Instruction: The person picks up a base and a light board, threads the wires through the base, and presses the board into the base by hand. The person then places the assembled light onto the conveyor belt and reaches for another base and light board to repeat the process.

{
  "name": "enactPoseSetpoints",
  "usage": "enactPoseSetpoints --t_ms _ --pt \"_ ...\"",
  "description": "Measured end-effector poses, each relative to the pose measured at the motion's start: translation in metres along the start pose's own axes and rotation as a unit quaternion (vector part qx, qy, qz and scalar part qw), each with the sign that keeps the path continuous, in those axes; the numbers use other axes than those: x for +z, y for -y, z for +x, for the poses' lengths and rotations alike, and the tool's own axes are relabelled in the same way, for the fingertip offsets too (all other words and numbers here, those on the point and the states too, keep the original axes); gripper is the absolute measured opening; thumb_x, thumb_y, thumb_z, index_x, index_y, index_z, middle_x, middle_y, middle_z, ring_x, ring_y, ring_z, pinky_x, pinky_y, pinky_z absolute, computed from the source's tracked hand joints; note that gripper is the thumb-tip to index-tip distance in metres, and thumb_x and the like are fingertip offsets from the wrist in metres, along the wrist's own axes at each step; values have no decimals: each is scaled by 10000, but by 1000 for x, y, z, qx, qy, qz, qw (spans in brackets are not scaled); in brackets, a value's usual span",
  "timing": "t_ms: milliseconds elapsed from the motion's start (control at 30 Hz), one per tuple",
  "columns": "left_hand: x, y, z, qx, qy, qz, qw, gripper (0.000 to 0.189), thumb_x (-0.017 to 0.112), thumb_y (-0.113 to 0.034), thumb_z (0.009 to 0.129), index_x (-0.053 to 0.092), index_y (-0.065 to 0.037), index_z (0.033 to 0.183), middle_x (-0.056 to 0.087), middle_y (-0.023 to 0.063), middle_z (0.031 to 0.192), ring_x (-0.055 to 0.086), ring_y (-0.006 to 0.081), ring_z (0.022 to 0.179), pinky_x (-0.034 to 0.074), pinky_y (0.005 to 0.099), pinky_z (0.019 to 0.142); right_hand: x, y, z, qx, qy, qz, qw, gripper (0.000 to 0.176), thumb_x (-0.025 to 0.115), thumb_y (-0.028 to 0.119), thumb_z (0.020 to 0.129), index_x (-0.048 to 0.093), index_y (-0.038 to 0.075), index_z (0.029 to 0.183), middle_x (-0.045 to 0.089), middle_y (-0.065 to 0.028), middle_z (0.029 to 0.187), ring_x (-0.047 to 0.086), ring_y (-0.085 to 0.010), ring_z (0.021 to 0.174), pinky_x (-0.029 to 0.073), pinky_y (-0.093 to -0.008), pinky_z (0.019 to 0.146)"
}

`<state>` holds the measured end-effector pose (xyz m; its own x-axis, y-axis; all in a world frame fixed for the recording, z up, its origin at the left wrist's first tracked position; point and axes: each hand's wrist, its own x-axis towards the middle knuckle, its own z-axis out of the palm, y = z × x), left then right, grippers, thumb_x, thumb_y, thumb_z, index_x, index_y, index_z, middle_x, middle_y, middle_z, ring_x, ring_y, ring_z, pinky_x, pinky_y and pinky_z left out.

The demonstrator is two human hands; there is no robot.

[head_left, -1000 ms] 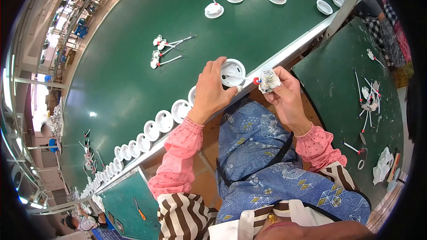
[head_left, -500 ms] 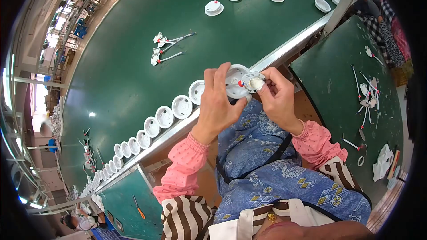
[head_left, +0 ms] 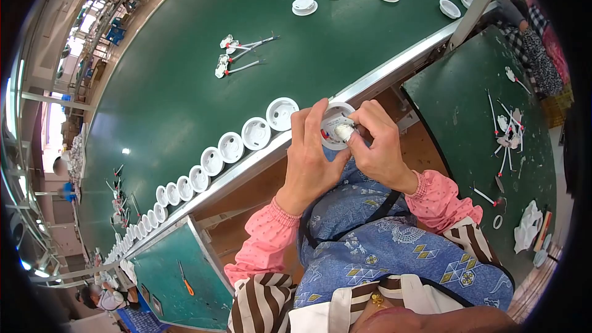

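A round white plastic housing (head_left: 338, 108) is held by its rim in my left hand (head_left: 310, 157), fingers and thumb bent around its left and lower sides. Inside it sits a small white round plate (head_left: 333, 128) with a red bit at its left edge and a pale soft-looking patch. My right hand (head_left: 377, 147) pinches this plate at its right side, thumb and fingers over the housing's opening. The fingertips hide part of the plate. Left of my hands, a row of similar white housings (head_left: 256, 133) runs along the metal table edge.
Wired white plates (head_left: 223, 65) lie on the green table, with capped housings (head_left: 304, 5) farther back. More wired plates (head_left: 510, 135) lie on the right-hand table. A screwdriver (head_left: 187, 280) rests at lower left. A metal post (head_left: 475, 9) and another person's arm (head_left: 515, 12) are at upper right.
My right hand has brought the small plate from above the housing's right edge down into the housing. The housing and both hands sit slightly lower in view.
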<state>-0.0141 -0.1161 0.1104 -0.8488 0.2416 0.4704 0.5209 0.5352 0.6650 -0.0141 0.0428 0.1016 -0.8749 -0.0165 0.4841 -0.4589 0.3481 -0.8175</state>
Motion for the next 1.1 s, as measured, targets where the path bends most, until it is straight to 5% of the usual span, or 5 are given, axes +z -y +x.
enactPoseSetpoints --t_ms 367,533,767,900,1100 --pt "2 4 -12 38 17 -6 999 849 798 34 652 436 29 1420 516 216 1221 517 392 1138 515 436 907 5 -4 -6 -62 -5 -58 996 159 637 -46 709 580 2 849 533 -135 818 512 -350 780 432 -467 658" --pt "0 10 -22 -62 55 -161 983 879 744 58 668 404 14 1478 487 179 1305 544 318 1159 506 411 958 2 -3 -9 -76 0 -59 995 178 628 -63 703 570 7 856 526 -140 832 506 -352 787 428 -470 668" --pt "-24 0 -28 -209 105 -414 879 853 612 120 819 255 -6 1583 425 166 1448 594 255 1260 491 391 1059 -12 -4 -10 -85 29 10 996 168 613 -73 722 578 -5 870 481 -131 797 455 -302 745 388 -406 633" --pt "-23 14 -35 -226 82 -445 862 673 625 119 903 370 30 1518 564 139 1323 650 244 1181 519 342 1020 -19 -1 -12 -87 46 27 995 171 627 -80 715 572 -7 860 485 -131 805 456 -313 748 389 -421 642" --pt "-25 18 -39 -126 149 -227 954 173 616 -12 987 689 32 1137 691 66 928 651 129 841 521 275 754 -25 2 -12 -98 50 34 993 163 661 -66 719 570 -10 842 484 -127 799 470 -321 755 390 -422 645"
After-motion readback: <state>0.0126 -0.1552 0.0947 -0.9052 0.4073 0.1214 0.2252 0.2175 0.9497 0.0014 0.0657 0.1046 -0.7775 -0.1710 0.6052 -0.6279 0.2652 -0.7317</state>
